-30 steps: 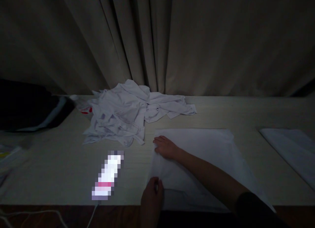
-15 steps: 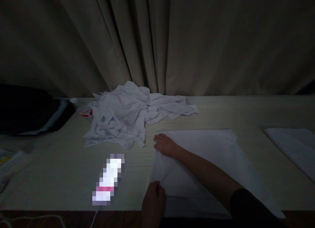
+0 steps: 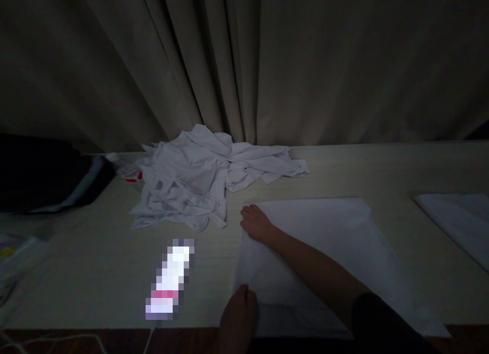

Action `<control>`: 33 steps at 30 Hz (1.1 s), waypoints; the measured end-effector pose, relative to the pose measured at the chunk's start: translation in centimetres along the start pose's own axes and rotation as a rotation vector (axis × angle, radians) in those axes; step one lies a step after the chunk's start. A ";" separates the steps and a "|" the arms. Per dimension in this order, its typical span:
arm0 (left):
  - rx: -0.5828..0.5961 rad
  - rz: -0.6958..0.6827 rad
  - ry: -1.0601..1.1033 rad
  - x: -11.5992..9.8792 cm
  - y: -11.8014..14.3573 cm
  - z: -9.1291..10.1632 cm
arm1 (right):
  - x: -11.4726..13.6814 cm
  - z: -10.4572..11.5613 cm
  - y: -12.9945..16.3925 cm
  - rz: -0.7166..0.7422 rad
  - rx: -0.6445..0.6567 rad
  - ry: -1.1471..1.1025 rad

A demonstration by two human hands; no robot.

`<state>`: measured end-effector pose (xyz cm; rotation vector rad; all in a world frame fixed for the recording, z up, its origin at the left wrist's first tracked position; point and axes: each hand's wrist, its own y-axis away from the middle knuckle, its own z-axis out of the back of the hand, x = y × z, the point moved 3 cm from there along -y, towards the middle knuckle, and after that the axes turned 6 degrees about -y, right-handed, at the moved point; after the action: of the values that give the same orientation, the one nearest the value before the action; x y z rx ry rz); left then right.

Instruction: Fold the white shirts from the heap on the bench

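Observation:
A white cloth [image 3: 336, 247], folded into a flat, roughly rectangular shape, lies on the table in front of me. My right hand [image 3: 255, 222] reaches across it from the right, fingers curled on its far left corner. At the near end of the same left edge, my left hand [image 3: 239, 313] is closed, thumb against the fingers, on the cloth. The fingertips of this hand are partly hidden. My right forearm and dark sleeve cover part of the fabric.
A crumpled heap of white garments [image 3: 187, 181] lies at the back by the curtain [image 3: 324, 63]. A lit, blurred-out phone [image 3: 170, 277] with a cable is at the left. Another folded white cloth [image 3: 458, 216] lies far right, a black bag-like item [image 3: 42, 175] far left.
The view has shifted slightly. The creases along the cloth's left edge between my hands look a little flatter. Both hands keep nearly the same places on the cloth.

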<state>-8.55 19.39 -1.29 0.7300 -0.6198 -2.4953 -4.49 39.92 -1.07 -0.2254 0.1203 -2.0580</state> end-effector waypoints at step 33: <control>-0.500 -0.651 -0.630 -3.2 -3.4 0.1 | 0.9 -1.6 0.9 -0.201 -0.134 -0.036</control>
<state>-7.24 23.88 -1.80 -0.0933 0.1115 -3.3088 -4.50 38.66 -2.68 -0.3703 0.2216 -2.2463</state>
